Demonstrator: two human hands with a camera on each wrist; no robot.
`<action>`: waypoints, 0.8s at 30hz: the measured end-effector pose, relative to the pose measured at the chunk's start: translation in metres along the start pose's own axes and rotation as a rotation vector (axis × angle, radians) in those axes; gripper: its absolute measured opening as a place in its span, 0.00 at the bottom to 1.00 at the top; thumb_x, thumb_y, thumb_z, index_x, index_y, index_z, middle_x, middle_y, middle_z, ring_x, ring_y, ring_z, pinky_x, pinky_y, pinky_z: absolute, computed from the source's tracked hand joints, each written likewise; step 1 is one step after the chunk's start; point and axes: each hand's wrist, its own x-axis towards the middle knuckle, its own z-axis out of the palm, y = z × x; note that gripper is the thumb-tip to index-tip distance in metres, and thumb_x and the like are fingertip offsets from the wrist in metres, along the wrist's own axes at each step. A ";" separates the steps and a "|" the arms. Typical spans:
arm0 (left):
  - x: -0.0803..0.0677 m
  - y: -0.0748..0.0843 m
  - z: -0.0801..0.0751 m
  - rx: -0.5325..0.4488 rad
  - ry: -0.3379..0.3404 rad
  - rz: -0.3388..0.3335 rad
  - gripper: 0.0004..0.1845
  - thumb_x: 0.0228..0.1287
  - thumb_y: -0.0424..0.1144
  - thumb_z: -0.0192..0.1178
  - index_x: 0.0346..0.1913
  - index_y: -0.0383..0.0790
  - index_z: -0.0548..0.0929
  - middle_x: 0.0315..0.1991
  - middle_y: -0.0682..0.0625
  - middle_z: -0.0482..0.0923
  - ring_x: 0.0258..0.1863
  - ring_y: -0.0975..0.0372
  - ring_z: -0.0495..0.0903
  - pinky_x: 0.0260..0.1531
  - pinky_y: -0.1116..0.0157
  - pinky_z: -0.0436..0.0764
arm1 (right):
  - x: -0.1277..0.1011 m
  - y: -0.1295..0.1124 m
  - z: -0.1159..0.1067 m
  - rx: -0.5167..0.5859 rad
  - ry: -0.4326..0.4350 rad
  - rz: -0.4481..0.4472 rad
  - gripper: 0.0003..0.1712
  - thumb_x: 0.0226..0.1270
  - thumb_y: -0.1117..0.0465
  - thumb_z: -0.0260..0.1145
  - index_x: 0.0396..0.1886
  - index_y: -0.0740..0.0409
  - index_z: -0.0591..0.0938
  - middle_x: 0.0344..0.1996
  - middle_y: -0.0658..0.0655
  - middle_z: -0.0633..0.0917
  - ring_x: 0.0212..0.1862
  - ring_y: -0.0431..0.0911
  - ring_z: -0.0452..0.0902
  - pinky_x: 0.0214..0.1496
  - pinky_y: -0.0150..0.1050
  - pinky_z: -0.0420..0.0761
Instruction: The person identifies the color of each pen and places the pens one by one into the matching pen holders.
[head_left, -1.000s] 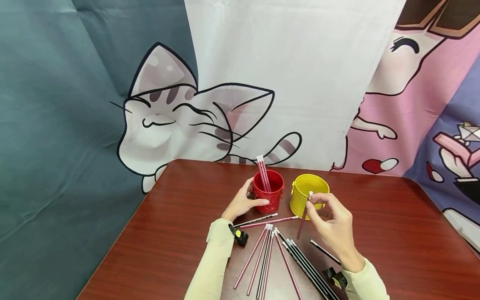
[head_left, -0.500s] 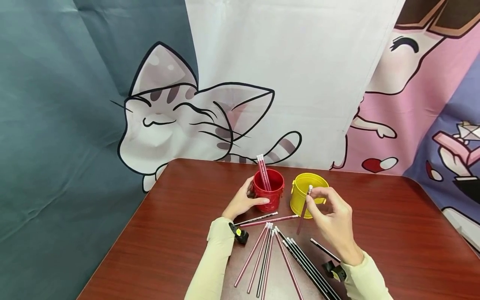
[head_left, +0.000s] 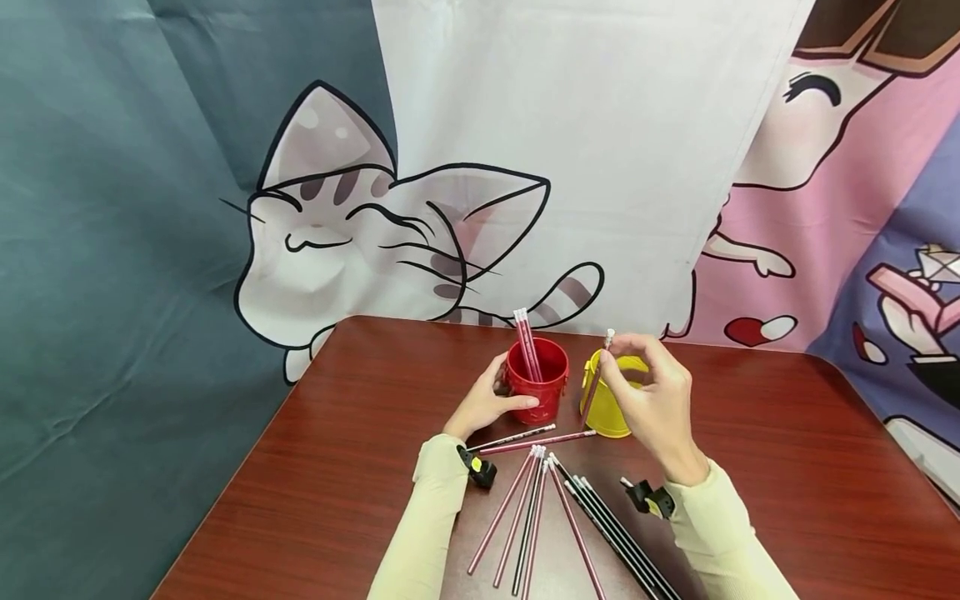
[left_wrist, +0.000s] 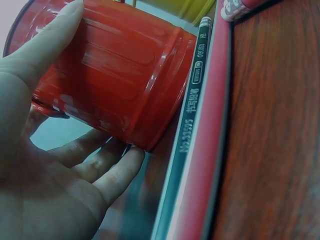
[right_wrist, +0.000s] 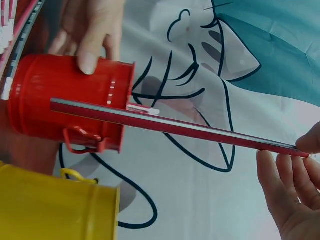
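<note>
My left hand (head_left: 480, 408) grips the red bucket (head_left: 547, 406), thumb across its front and fingers around its far side. Several red pencils (head_left: 527, 350) stand in that bucket, white eraser ends up. Between thumb and fingertips, my right hand (head_left: 660, 400) pinches a red pencil (right_wrist: 175, 128) near its eraser end, its shaft slanting down to the left. In the head view the pencil overlaps the left side of the yellow bucket (head_left: 609, 419), which the right hand partly hides. The right wrist view shows the pencil's lower end crossing in front of the red bucket.
Just in front of the red bucket lie a black pencil (left_wrist: 187, 125) and a red pencil (head_left: 540, 443). Nearer, red pencils (head_left: 501, 512) fan out on the brown table (head_left: 315, 483), with several black pencils (head_left: 622, 537) to their right. A printed cloth (head_left: 600, 125) hangs behind.
My right hand has raised the red pencil and shifted it left and away from me, over the yellow bucket's side. The left hand and red bucket stay put.
</note>
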 end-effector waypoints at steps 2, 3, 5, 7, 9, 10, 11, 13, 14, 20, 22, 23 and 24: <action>0.000 0.000 0.000 0.001 0.003 -0.006 0.43 0.52 0.39 0.67 0.69 0.47 0.55 0.63 0.50 0.65 0.61 0.55 0.66 0.57 0.53 0.70 | 0.009 -0.007 0.004 0.004 0.004 -0.004 0.12 0.50 0.75 0.68 0.36 0.67 0.80 0.30 0.57 0.82 0.33 0.38 0.78 0.34 0.24 0.79; 0.000 0.000 -0.001 -0.002 0.003 -0.006 0.43 0.52 0.39 0.67 0.69 0.47 0.55 0.64 0.50 0.65 0.61 0.55 0.66 0.57 0.53 0.70 | 0.013 -0.012 0.006 0.009 0.007 -0.009 0.11 0.50 0.75 0.67 0.36 0.69 0.79 0.30 0.58 0.82 0.32 0.39 0.79 0.35 0.24 0.79; 0.000 -0.001 -0.001 -0.009 0.001 -0.002 0.43 0.52 0.39 0.67 0.69 0.47 0.55 0.64 0.50 0.65 0.62 0.55 0.65 0.57 0.52 0.69 | 0.022 -0.021 0.010 0.022 0.011 -0.024 0.10 0.50 0.76 0.66 0.35 0.71 0.79 0.29 0.61 0.82 0.31 0.41 0.79 0.35 0.25 0.79; 0.000 -0.002 -0.001 -0.011 -0.002 0.005 0.43 0.52 0.39 0.67 0.69 0.46 0.55 0.64 0.50 0.64 0.62 0.55 0.65 0.58 0.51 0.68 | 0.029 -0.029 0.014 0.028 0.018 -0.041 0.09 0.50 0.77 0.65 0.34 0.73 0.78 0.29 0.63 0.81 0.31 0.43 0.79 0.35 0.25 0.79; 0.001 -0.002 -0.001 -0.008 -0.002 0.005 0.43 0.52 0.39 0.67 0.69 0.46 0.55 0.64 0.50 0.64 0.62 0.55 0.65 0.58 0.51 0.68 | 0.034 -0.033 0.017 0.036 0.026 -0.057 0.09 0.50 0.78 0.64 0.34 0.73 0.78 0.29 0.64 0.81 0.31 0.44 0.78 0.35 0.26 0.79; 0.000 -0.002 0.000 -0.007 0.001 0.004 0.43 0.52 0.40 0.67 0.69 0.46 0.55 0.64 0.50 0.64 0.62 0.55 0.65 0.58 0.51 0.68 | 0.037 -0.035 0.019 0.041 0.028 -0.064 0.09 0.51 0.78 0.64 0.34 0.74 0.78 0.29 0.64 0.81 0.31 0.45 0.78 0.34 0.26 0.80; 0.000 -0.002 0.000 -0.006 0.005 0.001 0.43 0.52 0.40 0.67 0.69 0.46 0.55 0.64 0.50 0.65 0.62 0.55 0.65 0.58 0.51 0.68 | 0.039 -0.036 0.021 0.043 0.029 -0.068 0.09 0.51 0.78 0.64 0.34 0.74 0.77 0.29 0.64 0.81 0.31 0.46 0.77 0.34 0.26 0.80; 0.001 -0.003 0.000 -0.003 0.013 -0.008 0.43 0.51 0.40 0.68 0.69 0.47 0.56 0.63 0.51 0.65 0.61 0.55 0.66 0.57 0.52 0.69 | 0.043 -0.036 0.024 0.053 0.031 -0.075 0.09 0.51 0.78 0.64 0.34 0.74 0.77 0.30 0.65 0.81 0.31 0.47 0.77 0.33 0.26 0.80; 0.001 -0.003 0.000 -0.005 0.017 -0.009 0.43 0.51 0.41 0.68 0.69 0.47 0.56 0.63 0.51 0.66 0.61 0.55 0.66 0.57 0.52 0.70 | 0.045 -0.036 0.026 0.062 0.032 -0.078 0.09 0.51 0.78 0.64 0.34 0.74 0.77 0.30 0.65 0.81 0.32 0.47 0.77 0.33 0.26 0.80; 0.008 -0.019 0.002 -0.014 0.035 -0.011 0.43 0.49 0.44 0.69 0.68 0.54 0.57 0.62 0.54 0.66 0.60 0.57 0.66 0.56 0.54 0.70 | 0.052 -0.035 0.034 0.085 0.053 -0.071 0.08 0.52 0.77 0.63 0.35 0.74 0.77 0.30 0.66 0.81 0.33 0.49 0.77 0.33 0.27 0.80; 0.011 -0.027 0.003 -0.006 0.044 -0.011 0.43 0.48 0.47 0.70 0.67 0.59 0.58 0.62 0.58 0.66 0.60 0.61 0.67 0.57 0.56 0.71 | 0.053 -0.034 0.036 0.077 0.055 -0.069 0.08 0.53 0.77 0.63 0.35 0.74 0.77 0.30 0.66 0.80 0.34 0.50 0.77 0.33 0.28 0.80; 0.011 -0.029 0.003 -0.001 0.050 -0.012 0.43 0.47 0.49 0.70 0.66 0.61 0.58 0.61 0.60 0.67 0.60 0.62 0.67 0.56 0.57 0.71 | 0.053 -0.034 0.038 0.070 0.052 -0.069 0.08 0.53 0.77 0.63 0.34 0.74 0.77 0.31 0.66 0.80 0.34 0.50 0.77 0.33 0.28 0.80; 0.012 -0.031 0.003 0.003 0.055 -0.013 0.43 0.47 0.49 0.70 0.66 0.63 0.58 0.60 0.61 0.67 0.59 0.64 0.67 0.56 0.58 0.71 | 0.053 -0.033 0.039 0.062 0.050 -0.071 0.08 0.53 0.77 0.63 0.34 0.74 0.77 0.30 0.66 0.80 0.33 0.50 0.77 0.33 0.27 0.80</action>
